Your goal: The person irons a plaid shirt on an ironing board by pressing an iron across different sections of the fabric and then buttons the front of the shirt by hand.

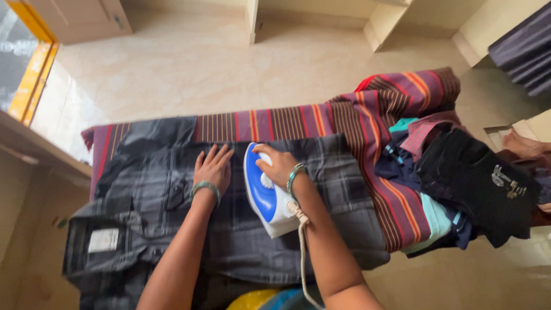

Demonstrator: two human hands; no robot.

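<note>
Iron (pixel 268 198) in blue and white stands flat on the grey checked shirt (pixel 241 218), near the middle of it, and your right hand (pixel 279 165) is on top of it. Your fingers (pixel 265 150) are bent around the handle and grasp it. I judge the iron to be hard, rather heavy, and hot underneath, so the handle on top is the only good place to hold it. Its pale braided cord (pixel 302 252) leaves from the back end and runs down beside your right forearm; it can drag over the cloth.

Your left hand (pixel 213 168) lies flat on the shirt, just beside the iron, with the fingers stretched out and holding nothing; it only presses the cloth. The shirt looks soft, light and limp, so I think it will slide and wrinkle easily unless a flat palm keeps it tight. Keep that palm apart from the hot edge.

The surface is covered by a striped cloth (pixel 298 121) in red, purple and orange, and the shirt is spread over it. At the right end a pile of folded clothes (pixel 459 183) rests, dark ones on top, a turquoise one under them. Around it you see a pale tiled floor (pixel 229 63), cream furniture bases at the far side and a yellow frame (pixel 34 69) at the left.
</note>
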